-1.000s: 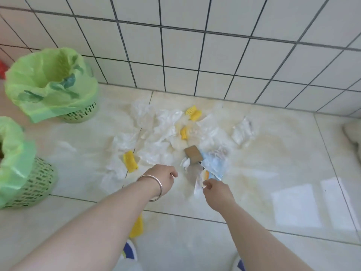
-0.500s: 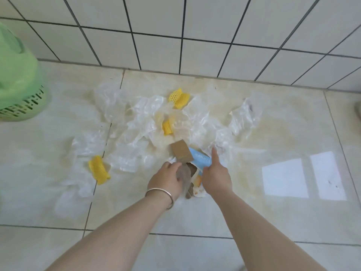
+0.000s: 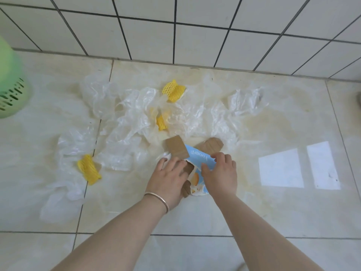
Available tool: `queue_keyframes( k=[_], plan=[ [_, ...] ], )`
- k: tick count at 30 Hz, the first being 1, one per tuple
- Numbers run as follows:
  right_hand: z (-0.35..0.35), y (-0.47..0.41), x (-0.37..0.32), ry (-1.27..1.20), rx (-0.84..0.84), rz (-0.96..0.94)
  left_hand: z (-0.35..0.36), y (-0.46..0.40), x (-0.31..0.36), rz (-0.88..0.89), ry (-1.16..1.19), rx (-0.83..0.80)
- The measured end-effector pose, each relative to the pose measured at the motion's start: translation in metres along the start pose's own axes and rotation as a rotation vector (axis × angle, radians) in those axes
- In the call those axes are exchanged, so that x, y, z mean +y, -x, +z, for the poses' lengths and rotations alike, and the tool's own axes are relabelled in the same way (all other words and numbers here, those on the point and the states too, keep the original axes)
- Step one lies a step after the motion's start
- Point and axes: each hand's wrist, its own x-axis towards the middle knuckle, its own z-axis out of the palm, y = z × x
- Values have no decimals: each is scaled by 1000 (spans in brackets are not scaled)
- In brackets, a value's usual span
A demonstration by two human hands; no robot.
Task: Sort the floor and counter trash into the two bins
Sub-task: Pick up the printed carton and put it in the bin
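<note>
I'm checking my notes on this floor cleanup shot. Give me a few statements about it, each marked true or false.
1. Both hands are on the blue-and-white carton. True.
2. Three yellow foam nets lie on the floor. True.
3. The left hand wears no bracelet. False: a thin bangle circles that wrist.
4. The green bin stands at the right edge. False: it is at the left edge.
5. The right hand holds a foam net. False: it grips the carton.
</note>
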Motion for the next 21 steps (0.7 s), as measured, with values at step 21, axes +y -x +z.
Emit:
queue_keyframes(
  k=[21],
  plan=[
    [16, -11, -3, -172, -120, 578, -3, -32, -15, -690, 396, -88]
  ],
)
